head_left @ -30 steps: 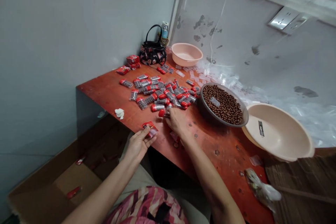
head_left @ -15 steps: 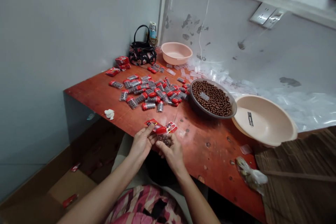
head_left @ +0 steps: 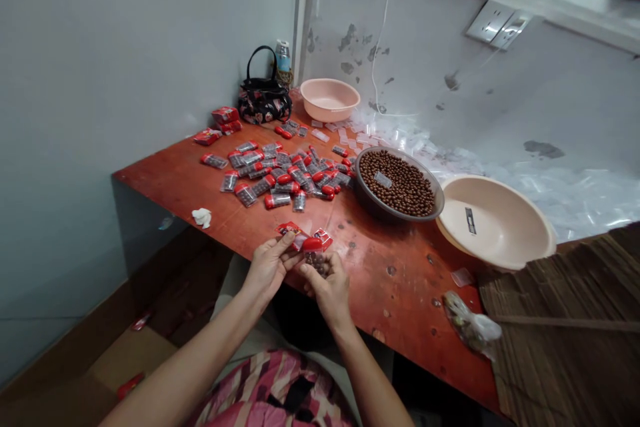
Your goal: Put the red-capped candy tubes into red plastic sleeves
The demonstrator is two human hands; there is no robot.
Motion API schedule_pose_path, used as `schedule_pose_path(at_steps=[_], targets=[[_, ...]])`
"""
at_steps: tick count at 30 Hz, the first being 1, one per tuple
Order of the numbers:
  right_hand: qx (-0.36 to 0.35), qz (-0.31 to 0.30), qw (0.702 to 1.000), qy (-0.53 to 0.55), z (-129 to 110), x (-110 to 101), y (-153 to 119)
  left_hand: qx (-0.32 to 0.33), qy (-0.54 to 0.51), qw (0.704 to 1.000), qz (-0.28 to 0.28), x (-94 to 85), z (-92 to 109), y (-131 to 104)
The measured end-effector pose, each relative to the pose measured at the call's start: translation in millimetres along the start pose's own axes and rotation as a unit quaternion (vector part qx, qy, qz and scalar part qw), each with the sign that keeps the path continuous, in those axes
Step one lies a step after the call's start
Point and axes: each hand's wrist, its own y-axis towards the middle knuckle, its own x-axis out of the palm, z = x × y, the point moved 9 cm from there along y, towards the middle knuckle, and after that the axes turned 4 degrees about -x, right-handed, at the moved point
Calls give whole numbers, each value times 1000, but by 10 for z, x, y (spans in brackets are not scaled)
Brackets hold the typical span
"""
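At the table's near edge, my right hand (head_left: 327, 283) grips a small clear container (head_left: 316, 263) of brown balls with a red cap (head_left: 313, 244). My left hand (head_left: 270, 263) pinches a red printed wrapper (head_left: 290, 229) beside the cap. Another red printed piece (head_left: 323, 238) lies just beyond the container. Farther back, a pile of red-capped clear containers (head_left: 280, 173) covers part of the red table (head_left: 365, 273). Right of the pile stands a dark bowl (head_left: 435, 212) full of brown balls (head_left: 400, 183), with a small clear piece on top.
Two pale basins, one at the back (head_left: 330, 92) and one at the right (head_left: 500, 220), stand near clear plastic pieces (head_left: 430, 153). A black handbag (head_left: 265, 103), red packets (head_left: 225, 115), white tissue (head_left: 202, 217), a tied bag (head_left: 470, 323) and stacked cardboard (head_left: 565, 327) surround the work area.
The view has shifted slightly, so the table's things appear a little farther left. Both hands keep hold of the container and wrapper, with little other movement.
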Motion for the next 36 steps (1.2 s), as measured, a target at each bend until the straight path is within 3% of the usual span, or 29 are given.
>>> schedule_pose_path(at_steps=[3,8,12,17,19,24,29,34,36], targets=[[-1,-5,1000,-7,15,26,7,-4,7,1000,-6,31,-30,-3],[39,-69,996,39,129,149,21,10,32,999,-39,131,8,-27],[17,-18,1000,1,101,46,35,19,64,996,-57,189,5,-29],[4,-4,999,-38,76,24,23,-32,105,991,-75,213,-143,-12],[13,-6,1000,-10,109,31,32,-42,118,989,-78,215,-155,-18],[64,-82,988,113,222,163,53,-72,173,975,-119,282,-169,-39],[32,-7,998,56,180,-25,79,-37,195,974,-108,248,-162,7],[76,-72,984,147,258,111,76,-68,222,965,-125,258,-251,-14],[71,-66,986,135,251,95,76,-65,218,967,-117,253,-235,-4]])
